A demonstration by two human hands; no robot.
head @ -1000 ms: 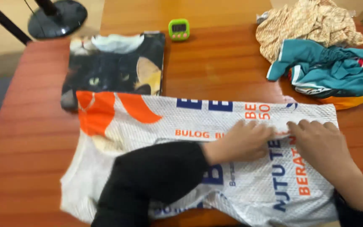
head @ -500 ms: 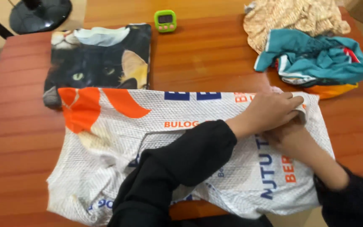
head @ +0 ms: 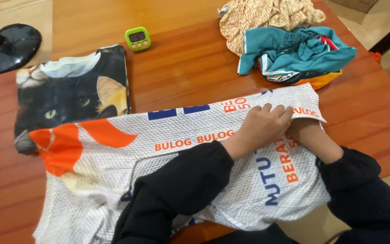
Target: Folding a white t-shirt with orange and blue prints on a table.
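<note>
Crumpled clothes pile [head: 290, 47] beyond hands [head: 262, 126]

The shirt [head: 127, 158] under the hands is white w/ a fine mesh pattern, blue and orange letters, and orange shapes at its left end. Both sleeves [head: 181, 190] are black. Near the table's [head: 195, 68] far left corner lies a folded shirt [head: 71, 92] w/ a black cat print, yellow and white parts. The timer [head: 137, 38] at the far edge is green w/ pink buttons. At the far right corner: a beige patterned cloth [head: 262, 16], a teal cloth [head: 294, 52], an orange one under it. Table is reddish-brown wood.
</note>
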